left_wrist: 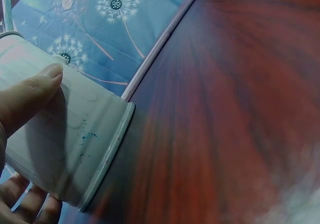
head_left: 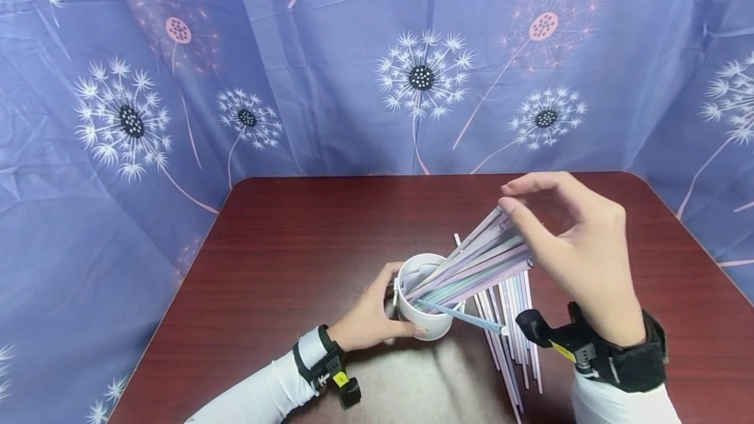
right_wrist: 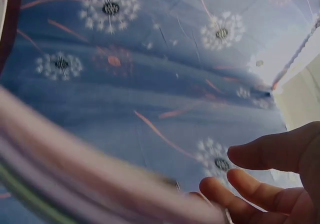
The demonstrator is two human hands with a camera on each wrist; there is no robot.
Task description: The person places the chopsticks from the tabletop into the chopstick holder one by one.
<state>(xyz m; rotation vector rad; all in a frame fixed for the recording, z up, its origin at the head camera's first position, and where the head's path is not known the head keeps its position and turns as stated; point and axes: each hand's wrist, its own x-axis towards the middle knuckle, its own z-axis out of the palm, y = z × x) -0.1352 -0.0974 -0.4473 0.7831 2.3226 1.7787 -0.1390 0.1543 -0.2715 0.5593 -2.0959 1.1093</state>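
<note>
Left hand (head_left: 377, 313) clamped round cup (head_left: 432, 327), straws (head_left: 471, 270) leaning to two o'clock, right hand (head_left: 583, 247) (thumb and fingers apart) near their tips, loose straws (head_left: 512, 303) at cup's four o'clock

Cup (head_left: 429, 328): right of left hand (head_left: 370, 317).
Bundled sticks (head_left: 471, 269): in cup, leaning toward right hand (head_left: 589, 250).
Loose sticks (head_left: 511, 300): on table (head_left: 294, 228), right of cup.
Curtain (head_left: 330, 51): behind table.
</note>
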